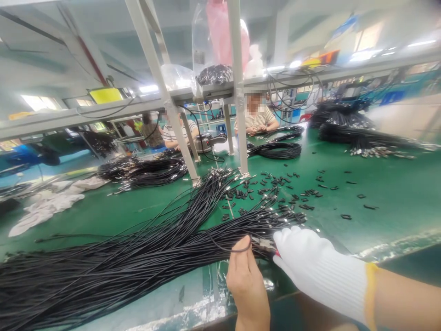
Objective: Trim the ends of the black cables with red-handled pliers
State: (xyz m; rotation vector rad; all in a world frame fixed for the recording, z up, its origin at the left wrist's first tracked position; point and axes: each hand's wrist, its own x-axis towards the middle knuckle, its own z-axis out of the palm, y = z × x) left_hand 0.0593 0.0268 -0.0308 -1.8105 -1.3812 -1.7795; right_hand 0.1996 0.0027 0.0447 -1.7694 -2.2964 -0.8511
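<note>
Two hands work a cable end at the table's near edge.

The bare left hand pinches one black cable beside the gloved right hand, whose fingers grip its metal connector. The cable bundle lies along the near edge of the green table; small black sleeves are scattered mid-table.

Black throughout the cable bundle, tipped with silvery metal ends. White knit glove with a yellow cuff on the right hand; bare left hand. Deep green table mat, strewn with small black sleeves. White rags at the far left. Pale grey shelf posts; pink bag above.
</note>
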